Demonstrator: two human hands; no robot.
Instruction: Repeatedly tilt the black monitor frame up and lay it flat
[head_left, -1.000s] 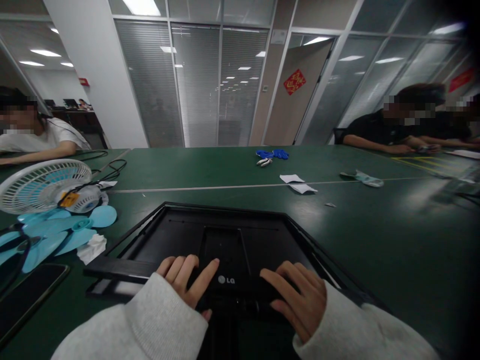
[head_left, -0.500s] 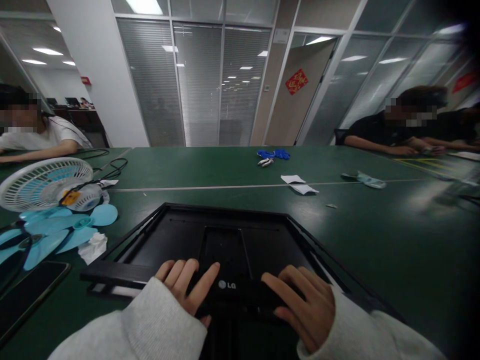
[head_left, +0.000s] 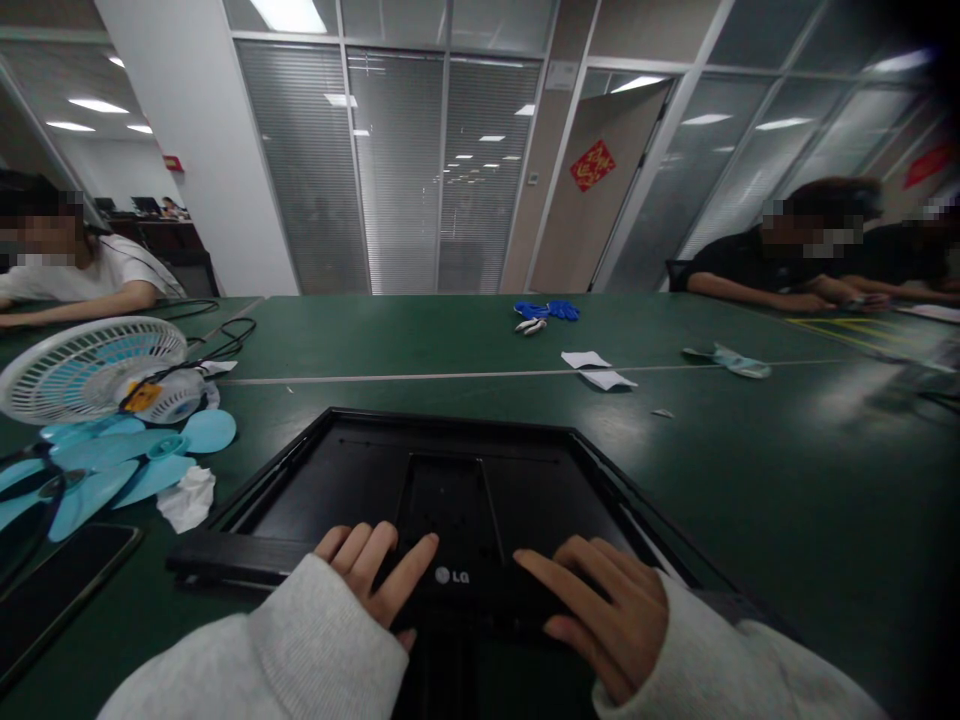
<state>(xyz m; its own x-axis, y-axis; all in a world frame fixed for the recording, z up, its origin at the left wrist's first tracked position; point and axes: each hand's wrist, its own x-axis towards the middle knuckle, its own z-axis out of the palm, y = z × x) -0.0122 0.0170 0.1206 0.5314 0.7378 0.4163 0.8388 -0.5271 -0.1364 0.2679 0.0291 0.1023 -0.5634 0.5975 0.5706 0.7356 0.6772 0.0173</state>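
A black LG monitor bezel (head_left: pixel 457 597) lies over a dark flat panel (head_left: pixel 315 490) that has a raised rectangle in its middle. On the bezel's near edge, left of the LG logo, rests my left hand (head_left: pixel 375 575); its fingers lie on top and its thumb is on the edge towards me. My right hand (head_left: pixel 600 605) grips the same edge right of the logo, index finger stretched along the top and thumb in front. Both hands are closed over the rim. A dark upright piece below the edge is partly hidden between the sleeves.
On the green table (head_left: pixel 787 480), a white fan cage (head_left: pixel 90 365), light blue fan blades (head_left: pixel 157 445), a crumpled tissue (head_left: pixel 187 498) and a phone (head_left: pixel 64 590) are at left. Beyond are blue gloves (head_left: pixel 559 310), folded paper (head_left: pixel 600 370) and a face mask (head_left: pixel 739 360). Other people sit at both sides.
The bezel's near left side has sunk slightly, and the pale gap under it has narrowed. Both hands went down a little with the edge, keeping their hold.
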